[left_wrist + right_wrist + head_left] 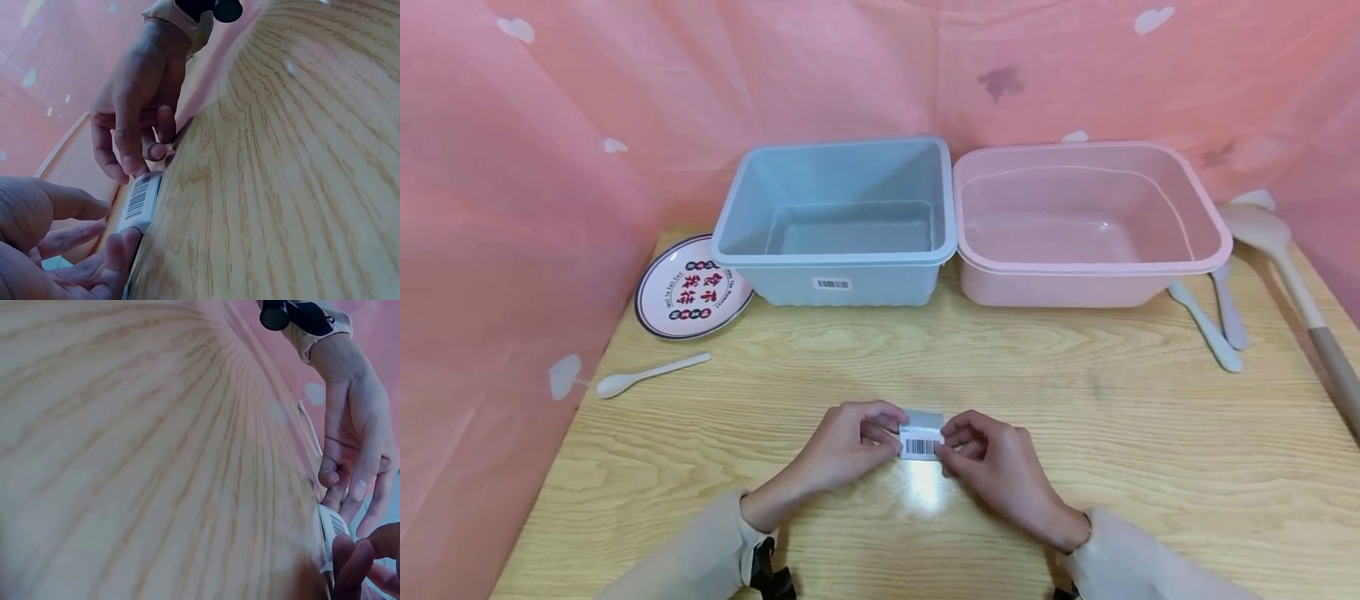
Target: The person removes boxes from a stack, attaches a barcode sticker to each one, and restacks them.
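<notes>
Fingers of both hands pinch the small flat piece at its two ends

Pink cloth with pale hearts fills the top and sides of the frame, behind the wood-grained desk, whose surface throws glare at lower centre. The blue basin stands at upper centre, the pink basin right beside it at upper right. A long-handled utensil lies along the right edge; a round plate sits left of centre, partly hidden by the blue basin.

At lower centre, the left hand holds the piece's left edge and the right hand its right edge. Smaller are two pale handles below the pink basin, and a white spoon at left.

Smallest is the piece between the hands, its white barcode label below a silvery strip. Whether it touches the desk cannot be told. Good handling here, I judge, means light, even pressure at both edges, thumbs clear of the bars, and no twist that might crease it. Working low over the desk should steady it.
</notes>
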{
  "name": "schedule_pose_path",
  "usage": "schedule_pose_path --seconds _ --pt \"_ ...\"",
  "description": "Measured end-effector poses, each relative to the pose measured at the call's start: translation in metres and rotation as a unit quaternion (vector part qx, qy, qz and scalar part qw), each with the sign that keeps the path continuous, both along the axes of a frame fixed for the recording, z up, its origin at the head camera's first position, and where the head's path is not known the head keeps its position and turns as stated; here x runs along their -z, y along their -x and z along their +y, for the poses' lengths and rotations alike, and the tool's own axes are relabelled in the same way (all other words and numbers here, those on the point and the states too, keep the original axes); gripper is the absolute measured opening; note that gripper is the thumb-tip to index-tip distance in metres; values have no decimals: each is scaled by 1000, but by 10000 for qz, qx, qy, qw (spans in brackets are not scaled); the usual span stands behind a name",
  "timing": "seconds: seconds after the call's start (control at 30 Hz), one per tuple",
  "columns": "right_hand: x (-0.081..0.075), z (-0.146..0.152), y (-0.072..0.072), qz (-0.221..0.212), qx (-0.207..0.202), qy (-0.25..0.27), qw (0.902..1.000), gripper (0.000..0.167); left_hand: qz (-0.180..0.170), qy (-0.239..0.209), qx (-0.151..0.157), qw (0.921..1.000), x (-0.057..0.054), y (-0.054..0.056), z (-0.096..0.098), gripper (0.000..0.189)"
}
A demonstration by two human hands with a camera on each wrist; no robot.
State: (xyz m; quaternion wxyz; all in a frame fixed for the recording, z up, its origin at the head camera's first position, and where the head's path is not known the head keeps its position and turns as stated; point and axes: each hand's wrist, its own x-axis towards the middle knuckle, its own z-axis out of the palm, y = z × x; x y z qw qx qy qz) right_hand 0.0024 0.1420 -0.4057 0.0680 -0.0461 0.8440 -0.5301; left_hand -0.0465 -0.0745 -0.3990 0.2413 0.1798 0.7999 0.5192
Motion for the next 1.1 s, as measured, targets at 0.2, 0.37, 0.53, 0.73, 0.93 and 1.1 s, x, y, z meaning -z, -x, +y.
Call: schedule_pose_path --seconds 0.2,0.37,0.53,0.73,0.93,1.1 --pt "2 0 1 -55 53 220 9997 14 -101 -50 64 9999 0 -2 1 28" --pt "2 -1 2 -35 94 465 9989 12 -174 -156 -99 9997 0 -4 4 27" --pt "0 0 -1 32 218 1071 9940 13 -172 -520 -308 9980 -2 -5 6 28" --pt "-8 3 -2 10 424 1700 9845 15 -223 -1180 -513 9914 -11 -8 11 30" --pt "-17 4 -3 439 460 1475 9870 14 -119 -1403 -793 9869 -25 -9 17 26" --pt "-24 6 -2 1964 546 693 9765 24 114 -1383 -948 9858 -34 -8 20 25"
